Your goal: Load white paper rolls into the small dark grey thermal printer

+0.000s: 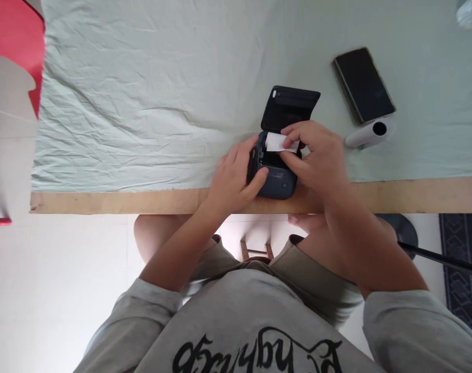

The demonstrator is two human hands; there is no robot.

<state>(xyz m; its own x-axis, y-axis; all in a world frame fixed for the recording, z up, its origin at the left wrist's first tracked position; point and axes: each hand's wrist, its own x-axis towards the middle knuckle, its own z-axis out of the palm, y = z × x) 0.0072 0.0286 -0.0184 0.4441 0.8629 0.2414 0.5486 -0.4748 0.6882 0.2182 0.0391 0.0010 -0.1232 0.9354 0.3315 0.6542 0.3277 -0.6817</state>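
A small dark device point(276, 182) rests near the table's front edge, its black lid point(289, 108) swung up and back. My left hand point(236, 175) grips the device's left side, thumb on its front top and fingers along the far left edge. Inside the open compartment lies a white paper roll point(275, 142). My right hand point(317, 155) pinches the roll's right part between thumb and fingers. Part of the compartment is hidden by my right hand.
A dark-screened phone point(363, 84) lies at the right, touching or close to a white cylindrical-ended object point(367, 134). Clear plastic point(470, 14) sits at the top right corner. The wrinkled green cloth point(142, 103) covers the table behind its wooden edge point(115, 202).
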